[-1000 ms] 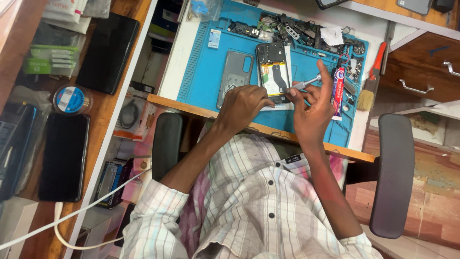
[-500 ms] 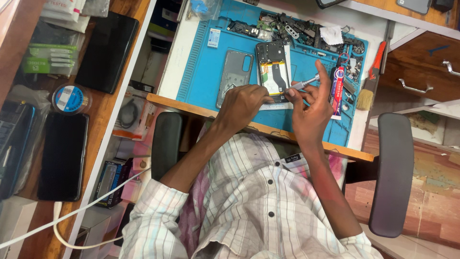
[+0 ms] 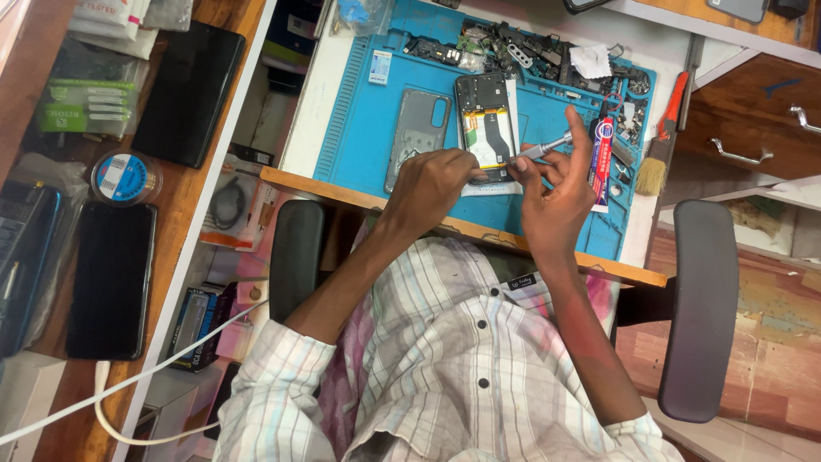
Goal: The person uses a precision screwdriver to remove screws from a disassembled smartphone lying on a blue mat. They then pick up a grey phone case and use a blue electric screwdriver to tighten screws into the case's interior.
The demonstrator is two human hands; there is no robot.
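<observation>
We see two hands at work over one blue work mat (image 3: 368, 128) that covers the table (image 3: 312, 111). The left hand (image 3: 432, 184) is curled, its fingertips pressing down on the near end of one opened phone (image 3: 487, 128), which lies flat on the mat with its back off and its insides showing. The right hand (image 3: 554, 201) is closed around one slim silver screwdriver (image 3: 540, 151), pinched between thumb and fingers, with the index finger raised; the tip points left and meets the near edge of the phone, just beside the left fingertips. The two hands sit close together, almost touching.

Just left of the phone lies one grey back cover (image 3: 416, 137), flat on the mat, its near end partly under the left hand. To the right of the right hand we count one glue tube (image 3: 603, 158) with a red and white label, lying lengthwise, and further right one brush (image 3: 660, 145) with a red handle and pale bristles. Along the far edge of the mat there is a heap of small loose parts (image 3: 513, 51); we cannot count them.

Well apart on the left, a wooden shelf (image 3: 184, 205) carries two dark phones: one (image 3: 188, 90) farther, one (image 3: 111, 278) nearer, with one round blue-topped reel (image 3: 121, 177) between them.
</observation>
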